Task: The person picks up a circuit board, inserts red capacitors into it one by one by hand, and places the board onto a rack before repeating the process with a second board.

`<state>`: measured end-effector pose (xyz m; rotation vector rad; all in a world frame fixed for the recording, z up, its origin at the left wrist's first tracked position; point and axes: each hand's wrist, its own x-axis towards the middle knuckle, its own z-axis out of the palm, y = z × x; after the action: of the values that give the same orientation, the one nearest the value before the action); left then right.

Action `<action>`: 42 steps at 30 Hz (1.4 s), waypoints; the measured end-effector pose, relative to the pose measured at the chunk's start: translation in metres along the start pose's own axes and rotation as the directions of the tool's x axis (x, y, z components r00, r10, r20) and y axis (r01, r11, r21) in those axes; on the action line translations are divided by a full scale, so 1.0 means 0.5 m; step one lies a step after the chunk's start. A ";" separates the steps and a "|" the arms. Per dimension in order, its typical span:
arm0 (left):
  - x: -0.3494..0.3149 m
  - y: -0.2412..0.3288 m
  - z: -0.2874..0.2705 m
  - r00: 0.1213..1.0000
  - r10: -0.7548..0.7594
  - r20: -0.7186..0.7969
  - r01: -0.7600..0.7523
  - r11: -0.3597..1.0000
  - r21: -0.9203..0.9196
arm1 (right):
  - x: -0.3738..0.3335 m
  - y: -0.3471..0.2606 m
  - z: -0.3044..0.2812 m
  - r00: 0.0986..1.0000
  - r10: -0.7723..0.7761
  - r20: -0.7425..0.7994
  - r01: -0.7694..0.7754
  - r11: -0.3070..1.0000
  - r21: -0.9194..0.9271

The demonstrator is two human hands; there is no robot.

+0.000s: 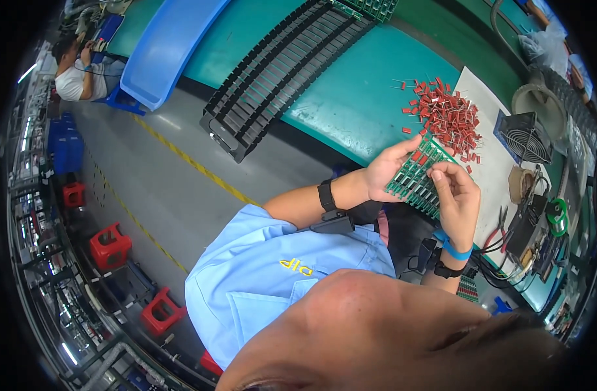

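My left hand (381,174) grips a green circuit board (412,182) along its left side, with the thumb over the upper edge. The board is tilted and carries rows of small parts, with a few red ones near its upper end. Over the board's right side is my right hand (460,195), its thumb and fingers pinched close to the surface. Whatever lies between those fingertips is hidden. Just beyond the board, a loose heap of red box-shaped capacitors (448,117) with wire leads is spread on the bench.
On the green bench (344,98) stands a black slotted rack (279,72), with a blue tray (171,52) to its left. A small black fan (528,135), red-handled pliers (498,231) and a green spool (558,217) lie at right. Red stools (109,244) and a seated person (83,75) are leftward.
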<state>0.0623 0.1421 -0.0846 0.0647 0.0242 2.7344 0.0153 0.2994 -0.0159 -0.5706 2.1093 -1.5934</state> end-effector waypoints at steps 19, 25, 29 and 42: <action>0.005 -0.004 -0.022 0.999 0.012 0.042 -0.012 1.000 -0.005 | -0.008 0.003 0.008 0.994 -0.041 -0.098 0.036 0.998 -0.045; 0.004 -0.003 -0.004 1.000 -0.003 0.023 0.003 1.000 -0.004 | -0.006 -0.004 0.012 0.992 -0.040 -0.119 0.031 0.997 -0.071; -0.001 -0.001 -0.001 0.999 -0.005 0.054 0.007 1.000 -0.027 | -0.001 -0.003 0.022 0.974 -0.160 -0.163 0.119 0.964 -0.239; -0.005 -0.003 -0.029 1.000 -0.024 0.012 0.025 0.999 -0.041 | 0.005 -0.019 0.041 0.903 -0.386 -0.190 0.264 0.845 -0.464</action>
<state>0.0647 0.1422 -0.0990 0.0678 -0.0347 2.7085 0.0256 0.2793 -0.0118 -0.9478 2.7300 -1.4405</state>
